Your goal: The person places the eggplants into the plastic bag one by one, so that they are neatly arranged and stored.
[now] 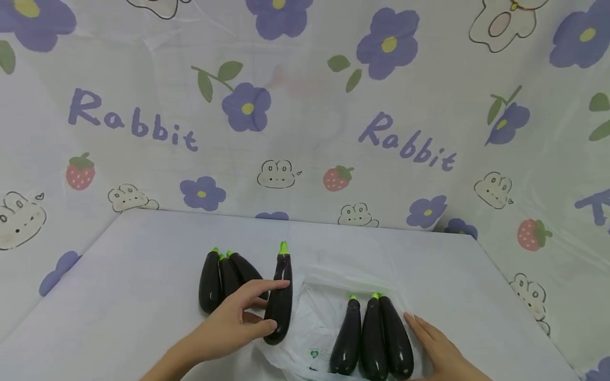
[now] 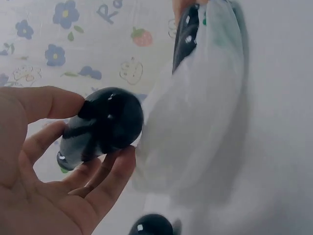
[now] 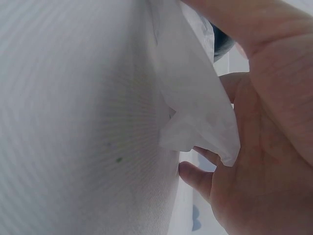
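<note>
My left hand [image 1: 229, 323] grips a dark purple eggplant [image 1: 281, 296] between thumb and fingers, its green stem pointing away from me. The eggplant is over the left edge of a white plastic bag [image 1: 314, 317]. In the left wrist view the rounded end of this eggplant [image 2: 110, 122] faces the camera, close beside the bag [image 2: 190, 117]. Three eggplants [image 1: 374, 338] lie side by side on the bag. At the bag's right edge rests my right hand [image 1: 440, 349], fingers extended. The right wrist view shows bag plastic [image 3: 200, 107] against its palm.
Three more eggplants [image 1: 209, 286] lie bunched on the white table [image 1: 119, 296], behind my left hand. A patterned cloth [image 1: 305, 106] with flowers and rabbits hangs at the table's back edge and sides.
</note>
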Demonstrator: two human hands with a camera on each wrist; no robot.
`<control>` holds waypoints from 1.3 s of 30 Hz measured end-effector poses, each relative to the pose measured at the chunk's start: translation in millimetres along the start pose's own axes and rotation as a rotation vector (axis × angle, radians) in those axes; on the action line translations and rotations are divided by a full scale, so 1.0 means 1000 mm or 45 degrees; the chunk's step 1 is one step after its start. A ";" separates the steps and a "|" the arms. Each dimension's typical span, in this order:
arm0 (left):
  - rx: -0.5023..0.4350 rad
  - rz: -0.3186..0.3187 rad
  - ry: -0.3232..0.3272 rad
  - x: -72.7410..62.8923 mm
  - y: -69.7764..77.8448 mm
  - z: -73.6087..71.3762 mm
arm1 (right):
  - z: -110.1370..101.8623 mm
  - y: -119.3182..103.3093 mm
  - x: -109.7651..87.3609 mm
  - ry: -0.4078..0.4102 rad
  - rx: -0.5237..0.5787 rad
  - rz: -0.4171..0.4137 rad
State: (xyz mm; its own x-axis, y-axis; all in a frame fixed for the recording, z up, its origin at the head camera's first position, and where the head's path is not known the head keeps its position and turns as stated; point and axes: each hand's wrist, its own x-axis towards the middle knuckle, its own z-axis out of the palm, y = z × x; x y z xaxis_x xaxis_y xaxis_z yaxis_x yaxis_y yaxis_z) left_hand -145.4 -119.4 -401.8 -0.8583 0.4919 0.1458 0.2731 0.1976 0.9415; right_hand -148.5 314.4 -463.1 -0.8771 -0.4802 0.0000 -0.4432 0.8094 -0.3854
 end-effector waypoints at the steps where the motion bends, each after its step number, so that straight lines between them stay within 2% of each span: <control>1: -0.004 0.002 -0.032 0.002 0.003 0.003 | 0.000 0.000 0.000 -0.009 0.013 0.018; 6: -0.010 -0.022 -0.178 0.013 0.013 0.019 | 0.001 0.000 0.001 -0.017 0.009 0.035; 9: 0.006 -0.064 -0.245 0.022 0.014 0.027 | 0.000 0.002 0.000 0.011 -0.018 -0.014; 13: 0.090 -0.126 -0.325 0.033 0.010 0.037 | -0.001 0.002 0.000 0.037 -0.029 -0.061; 17: 0.188 -0.162 -0.392 0.044 0.008 0.044 | 0.000 0.003 0.000 0.038 -0.031 -0.053; 22: 0.203 -0.147 -0.425 0.053 0.004 0.054 | 0.003 0.007 0.000 0.081 -0.055 -0.086; 28: 0.151 -0.178 -0.440 0.054 -0.006 0.059 | 0.007 0.009 0.001 0.134 -0.065 -0.161; 35: 0.129 -0.180 -0.491 0.058 -0.015 0.057 | 0.007 0.010 0.000 0.112 -0.066 -0.136; 39: 0.125 -0.214 -0.506 0.060 -0.017 0.055 | 0.006 0.009 0.000 0.083 -0.066 -0.113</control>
State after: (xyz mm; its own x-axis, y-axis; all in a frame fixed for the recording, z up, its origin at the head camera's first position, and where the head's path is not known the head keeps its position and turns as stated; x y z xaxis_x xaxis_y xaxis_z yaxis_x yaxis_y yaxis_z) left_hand -177.8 -46.3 -425.7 -0.6661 0.7300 -0.1530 0.2006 0.3728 0.9060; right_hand -151.2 319.8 -472.0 -0.8435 -0.5291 0.0926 -0.5270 0.7818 -0.3332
